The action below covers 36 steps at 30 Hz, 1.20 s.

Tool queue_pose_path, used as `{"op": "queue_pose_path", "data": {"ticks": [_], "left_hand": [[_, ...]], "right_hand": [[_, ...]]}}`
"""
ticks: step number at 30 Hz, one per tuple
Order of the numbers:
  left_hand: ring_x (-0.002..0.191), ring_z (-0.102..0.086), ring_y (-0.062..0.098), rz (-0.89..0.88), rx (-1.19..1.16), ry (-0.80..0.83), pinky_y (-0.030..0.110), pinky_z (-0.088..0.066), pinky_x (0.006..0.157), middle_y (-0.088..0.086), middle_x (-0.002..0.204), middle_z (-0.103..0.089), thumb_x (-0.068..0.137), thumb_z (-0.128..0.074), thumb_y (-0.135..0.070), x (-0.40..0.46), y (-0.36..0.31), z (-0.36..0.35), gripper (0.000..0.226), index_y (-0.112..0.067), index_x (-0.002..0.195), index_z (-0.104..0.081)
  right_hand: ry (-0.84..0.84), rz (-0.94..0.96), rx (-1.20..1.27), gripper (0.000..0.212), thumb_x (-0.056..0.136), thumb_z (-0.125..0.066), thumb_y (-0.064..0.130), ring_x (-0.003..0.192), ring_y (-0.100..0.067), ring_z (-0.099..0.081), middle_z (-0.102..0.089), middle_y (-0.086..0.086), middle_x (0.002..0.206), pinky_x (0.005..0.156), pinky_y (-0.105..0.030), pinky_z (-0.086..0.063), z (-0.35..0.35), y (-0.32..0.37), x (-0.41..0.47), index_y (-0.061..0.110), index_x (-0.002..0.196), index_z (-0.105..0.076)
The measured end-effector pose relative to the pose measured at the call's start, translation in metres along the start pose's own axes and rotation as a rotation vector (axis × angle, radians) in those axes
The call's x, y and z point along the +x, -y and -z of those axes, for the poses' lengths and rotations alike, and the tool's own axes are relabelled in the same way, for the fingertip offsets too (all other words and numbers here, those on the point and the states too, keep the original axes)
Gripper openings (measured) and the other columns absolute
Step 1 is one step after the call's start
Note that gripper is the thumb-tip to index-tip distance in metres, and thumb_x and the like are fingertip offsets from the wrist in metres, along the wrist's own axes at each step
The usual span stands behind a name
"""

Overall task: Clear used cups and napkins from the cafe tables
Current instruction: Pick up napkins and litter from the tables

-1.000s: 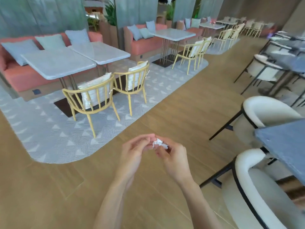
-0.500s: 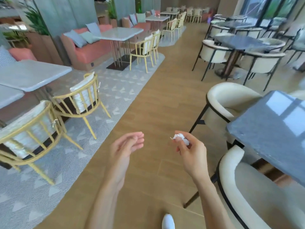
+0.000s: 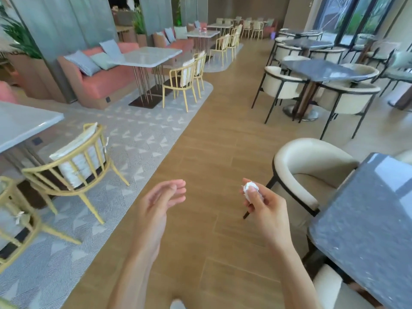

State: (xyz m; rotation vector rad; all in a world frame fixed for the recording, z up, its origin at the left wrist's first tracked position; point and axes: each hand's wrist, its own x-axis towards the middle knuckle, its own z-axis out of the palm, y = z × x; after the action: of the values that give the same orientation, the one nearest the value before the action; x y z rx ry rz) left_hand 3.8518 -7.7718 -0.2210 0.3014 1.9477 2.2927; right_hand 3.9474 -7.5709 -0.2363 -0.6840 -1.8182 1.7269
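I have one napkin (image 3: 250, 190) in hand: my right hand (image 3: 265, 205) pinches it at the fingertips, a small white crumpled wad of soft paper, out over the wood-plank floor (image 3: 214, 139). My left hand (image 3: 160, 201) is spread and holds nothing. I'd judge disposal is left (far tables look mostly bare, though a distant marble one (image 3: 203, 33) carries small reddish items).

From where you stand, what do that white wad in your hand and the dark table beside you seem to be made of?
The white wad, pinched in the right hand, looks like crumpled paper napkin: matte and creased. The dark table looks like polished stone or a stone-look slab: grey, speckled, with glossy window reflections.
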Motion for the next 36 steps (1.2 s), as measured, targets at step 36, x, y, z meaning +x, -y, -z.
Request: {"op": "queue_pose_path", "data": {"ticks": [36], "left_hand": [[0.102,-0.073,0.035,-0.006,-0.026,0.269,0.053,-0.058,0.09,0.019,0.106,-0.077,0.101,-0.049,-0.013,0.748,0.088,-0.323,0.029,0.003,0.101,-0.073]], "right_hand": [[-0.282,0.101,0.04,0.017,0.096,-0.067,0.007,0.064,0.001,-0.064,-0.077,0.006,0.078,0.066,-0.008,-0.048,-0.079,-0.01,0.773,0.019,0.099,-0.079]]}}
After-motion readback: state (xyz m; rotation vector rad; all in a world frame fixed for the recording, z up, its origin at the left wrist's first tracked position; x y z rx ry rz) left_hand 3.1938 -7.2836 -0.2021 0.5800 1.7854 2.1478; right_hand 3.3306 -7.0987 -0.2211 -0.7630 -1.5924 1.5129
